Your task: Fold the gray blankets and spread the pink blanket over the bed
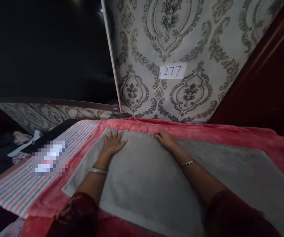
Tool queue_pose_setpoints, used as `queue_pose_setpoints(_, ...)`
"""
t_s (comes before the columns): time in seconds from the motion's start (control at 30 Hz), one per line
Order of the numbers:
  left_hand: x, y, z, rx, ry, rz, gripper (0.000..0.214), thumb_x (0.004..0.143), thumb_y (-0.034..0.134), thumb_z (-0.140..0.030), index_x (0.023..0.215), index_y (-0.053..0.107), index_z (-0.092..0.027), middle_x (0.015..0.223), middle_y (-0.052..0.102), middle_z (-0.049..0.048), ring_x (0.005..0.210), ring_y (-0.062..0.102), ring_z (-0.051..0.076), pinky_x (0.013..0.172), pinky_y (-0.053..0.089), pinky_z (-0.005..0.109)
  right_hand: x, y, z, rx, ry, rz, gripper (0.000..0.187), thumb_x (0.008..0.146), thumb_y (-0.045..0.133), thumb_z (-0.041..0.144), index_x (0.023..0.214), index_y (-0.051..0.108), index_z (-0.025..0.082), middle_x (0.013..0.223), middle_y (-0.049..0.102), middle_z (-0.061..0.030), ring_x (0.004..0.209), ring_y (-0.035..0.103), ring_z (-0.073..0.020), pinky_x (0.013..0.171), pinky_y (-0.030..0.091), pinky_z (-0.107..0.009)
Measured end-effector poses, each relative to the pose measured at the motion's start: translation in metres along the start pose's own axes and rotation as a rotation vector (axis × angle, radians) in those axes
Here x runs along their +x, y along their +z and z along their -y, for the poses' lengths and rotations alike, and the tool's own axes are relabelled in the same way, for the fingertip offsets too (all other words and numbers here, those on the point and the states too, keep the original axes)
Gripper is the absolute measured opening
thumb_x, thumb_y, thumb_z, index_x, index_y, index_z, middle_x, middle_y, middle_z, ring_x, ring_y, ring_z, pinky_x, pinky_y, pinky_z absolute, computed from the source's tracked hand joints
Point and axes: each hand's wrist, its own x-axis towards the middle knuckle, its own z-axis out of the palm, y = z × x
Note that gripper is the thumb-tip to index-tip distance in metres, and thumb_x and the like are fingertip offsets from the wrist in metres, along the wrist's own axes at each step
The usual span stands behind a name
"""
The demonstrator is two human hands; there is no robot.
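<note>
A grey cloth (pixel 146 174) lies spread flat on a red blanket (pixel 230 133). My left hand (pixel 113 142) rests palm down near the cloth's far left corner, with its fingers spread. My right hand (pixel 166 139) lies on the cloth's far edge a little to the right, fingers stretched forward and partly curled over the edge. Both wrists wear a bangle. Neither hand holds anything.
A pink and grey striped cloth (pixel 20 187) lies left of the blanket, with a blurred patch on it. A patterned wall (pixel 181 39) carries a paper label reading 277 (pixel 172 70). A dark screen (pixel 48 49) stands at the back left and dark red wood (pixel 267 82) at the right.
</note>
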Motion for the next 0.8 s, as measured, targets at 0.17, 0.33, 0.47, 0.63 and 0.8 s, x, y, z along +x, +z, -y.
queue_pose_setpoints(0.17, -0.001, 0.002, -0.002, -0.002, 0.025, -0.015, 0.076, 0.096, 0.027, -0.068, 0.161, 0.028, -0.026, 0.169, 0.019, 0.0111, 0.153, 0.015, 0.046, 0.117, 0.016, 0.07, -0.055, -0.005, 0.019, -0.134, -0.215, 0.006, 0.058, 0.1, 0.047, 0.047, 0.154, 0.042, 0.025, 0.159, 0.04, -0.0143, 0.146, 0.035, -0.0355, 0.114, 0.029, -0.059)
queue_pose_setpoints(0.33, -0.001, -0.004, -0.006, -0.025, 0.044, 0.026, 0.076, 0.097, 0.027, -0.068, 0.161, 0.025, -0.027, 0.17, 0.017, 0.0113, 0.153, 0.013, 0.045, 0.118, 0.014, 0.07, -0.111, 0.003, 0.03, -0.175, -0.419, 0.139, 0.061, 0.102, 0.033, 0.059, 0.158, 0.033, 0.035, 0.167, 0.026, -0.0056, 0.152, 0.024, -0.0341, 0.118, 0.025, -0.062)
queue_pose_setpoints(0.47, -0.019, -0.017, -0.006, -0.063, 0.095, 0.096, 0.074, 0.098, 0.027, -0.066, 0.161, 0.027, -0.026, 0.169, 0.019, 0.0118, 0.154, 0.014, 0.042, 0.119, 0.014, 0.066, -0.119, 0.008, 0.028, -0.182, -0.397, 0.15, 0.061, 0.104, 0.027, 0.058, 0.159, 0.033, 0.032, 0.167, 0.024, -0.0056, 0.152, 0.024, -0.0333, 0.118, 0.025, -0.062)
queue_pose_setpoints(0.63, -0.072, -0.005, 0.005, -0.031, 0.318, 0.025, 0.068, 0.1, 0.03, -0.063, 0.159, 0.03, -0.03, 0.168, 0.025, 0.0078, 0.155, 0.016, 0.035, 0.121, 0.01, 0.065, -0.116, 0.008, 0.027, -0.173, -0.395, 0.158, 0.061, 0.104, 0.028, 0.057, 0.158, 0.034, 0.031, 0.167, 0.024, -0.0062, 0.152, 0.023, -0.0339, 0.118, 0.026, -0.063)
queue_pose_setpoints(0.8, -0.094, 0.019, 0.013, -0.035, 0.31, -0.083, 0.062, 0.102, 0.031, -0.056, 0.16, 0.029, -0.033, 0.168, 0.024, 0.004, 0.155, 0.015, 0.035, 0.122, 0.012, 0.062, -0.119, 0.007, 0.027, -0.154, -0.436, 0.158, 0.059, 0.104, 0.03, 0.055, 0.158, 0.034, 0.032, 0.168, 0.023, -0.0058, 0.153, 0.023, -0.0343, 0.119, 0.023, -0.062)
